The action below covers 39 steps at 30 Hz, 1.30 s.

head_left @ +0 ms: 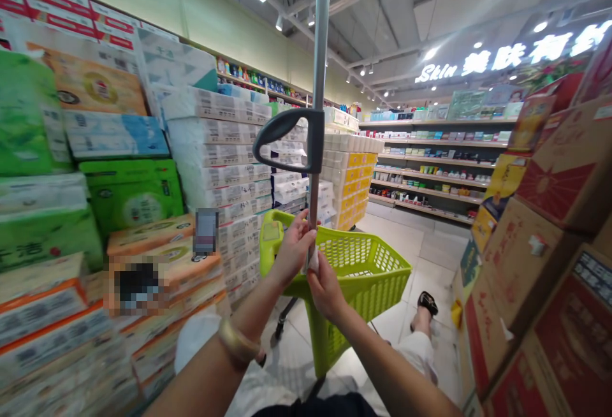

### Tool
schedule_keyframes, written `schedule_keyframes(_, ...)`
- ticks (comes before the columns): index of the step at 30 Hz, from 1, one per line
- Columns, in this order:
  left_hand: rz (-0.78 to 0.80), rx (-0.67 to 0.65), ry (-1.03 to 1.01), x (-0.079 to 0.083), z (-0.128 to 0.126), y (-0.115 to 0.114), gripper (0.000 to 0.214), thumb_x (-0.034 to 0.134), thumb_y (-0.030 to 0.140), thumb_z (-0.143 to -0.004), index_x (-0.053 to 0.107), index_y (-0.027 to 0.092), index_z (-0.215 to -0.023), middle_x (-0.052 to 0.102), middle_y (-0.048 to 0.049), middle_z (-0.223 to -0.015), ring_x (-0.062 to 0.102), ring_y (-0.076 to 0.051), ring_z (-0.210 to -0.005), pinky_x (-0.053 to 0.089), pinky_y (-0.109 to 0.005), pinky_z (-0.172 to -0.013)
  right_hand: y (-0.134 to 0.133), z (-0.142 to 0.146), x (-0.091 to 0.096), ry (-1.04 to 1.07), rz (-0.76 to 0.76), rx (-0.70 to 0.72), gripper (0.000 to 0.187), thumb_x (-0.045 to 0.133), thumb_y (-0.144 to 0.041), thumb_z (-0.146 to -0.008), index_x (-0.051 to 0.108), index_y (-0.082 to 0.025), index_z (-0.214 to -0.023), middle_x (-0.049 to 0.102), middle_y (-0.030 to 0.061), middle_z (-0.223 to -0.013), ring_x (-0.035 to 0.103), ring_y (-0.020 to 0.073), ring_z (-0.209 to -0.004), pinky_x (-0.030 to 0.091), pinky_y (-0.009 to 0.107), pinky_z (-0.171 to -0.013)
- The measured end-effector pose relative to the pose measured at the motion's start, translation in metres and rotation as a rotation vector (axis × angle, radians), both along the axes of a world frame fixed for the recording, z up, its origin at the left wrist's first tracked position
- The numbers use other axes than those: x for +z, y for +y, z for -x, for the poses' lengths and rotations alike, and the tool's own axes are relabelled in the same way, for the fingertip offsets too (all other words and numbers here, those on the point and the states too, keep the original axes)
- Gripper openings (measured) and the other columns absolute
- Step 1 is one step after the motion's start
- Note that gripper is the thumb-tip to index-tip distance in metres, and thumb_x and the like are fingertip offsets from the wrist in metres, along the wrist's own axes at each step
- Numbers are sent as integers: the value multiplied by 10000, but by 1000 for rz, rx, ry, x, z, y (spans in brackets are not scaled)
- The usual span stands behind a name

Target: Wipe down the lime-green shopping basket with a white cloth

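My left hand [295, 248] and my right hand [326, 287] meet at a metal pole [321, 41] rising from a shopping cart. Both hands pinch a small white piece of paper or tissue [312, 262] against the pole, and its exact shape is partly hidden by my fingers. A dark grey curved handle [292, 139] juts from the pole above my hands. Below them sits a lime-green plastic basket [377, 264], and no contents are visible in it. A gold bangle [239, 343] circles my left wrist.
Stacked packs of toilet paper and tissues [215, 149] tower on the left, and printed cardboard boxes [526, 296] are piled on the right. Store shelves [430, 162] stand ahead beyond a tiled floor [396, 238]. A black-sandalled foot [425, 305] shows below the basket.
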<state>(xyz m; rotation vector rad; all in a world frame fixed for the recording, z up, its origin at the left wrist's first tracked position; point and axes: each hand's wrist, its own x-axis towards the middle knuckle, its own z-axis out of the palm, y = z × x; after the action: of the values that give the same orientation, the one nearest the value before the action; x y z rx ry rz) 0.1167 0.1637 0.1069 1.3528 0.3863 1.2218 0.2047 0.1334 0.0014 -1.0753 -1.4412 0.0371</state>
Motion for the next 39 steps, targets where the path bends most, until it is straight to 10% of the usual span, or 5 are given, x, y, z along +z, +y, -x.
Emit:
schedule_keyframes(6, -4, 43, 62, -27, 7, 16, 485, 692, 268, -666, 595, 183, -1134, 656, -46, -933, 636, -180, -816, 500, -332, -813, -20, -27, -20, -398, 161, -165, 430, 458, -90, -726, 571, -167, -1133, 626, 96, -1022, 561, 239, -956, 478, 382, -864)
schedule_keyframes(16, -279, 50, 421, -39, 16, 20, 426, 628, 352, -719, 564, 178, -1102, 644, -61, -1026, 632, -176, -843, 520, -322, -755, -22, -30, -19, -325, 271, -214, 466, 467, -10, -731, 657, -235, -1092, 515, 75, -1212, 553, 181, -1051, 443, 320, -949)
schedule_keyframes(22, -404, 98, 529, -43, 20, 23, 374, 589, 349, -751, 561, 180, -1083, 644, -81, -1080, 644, -193, -894, 523, -352, -802, -35, -65, -6, -442, 490, -535, 347, 575, -51, -716, 749, -266, -924, 550, 101, -1151, 537, 268, -1036, 427, 417, -923)
schedule_keyframes(31, -453, 162, 681, -39, 20, 20, 542, 556, 246, -745, 478, 181, -1277, 677, -59, -1063, 664, -185, -900, 541, -315, -770, -16, -18, -1, -320, 315, -104, 736, 470, -45, -687, 393, -176, -1408, 605, 106, -1249, 557, 223, -1132, 438, 369, -989)
schedule_keyframes(39, -546, 436, 1246, -30, 27, -4, 390, 659, 384, -733, 569, 196, -1063, 722, -55, -907, 686, -251, -874, 507, -331, -738, -24, -4, -19, -320, 403, -281, 736, 526, -128, -734, 339, -136, -1446, 518, 178, -1367, 466, 318, -1261, 278, 530, -1107)
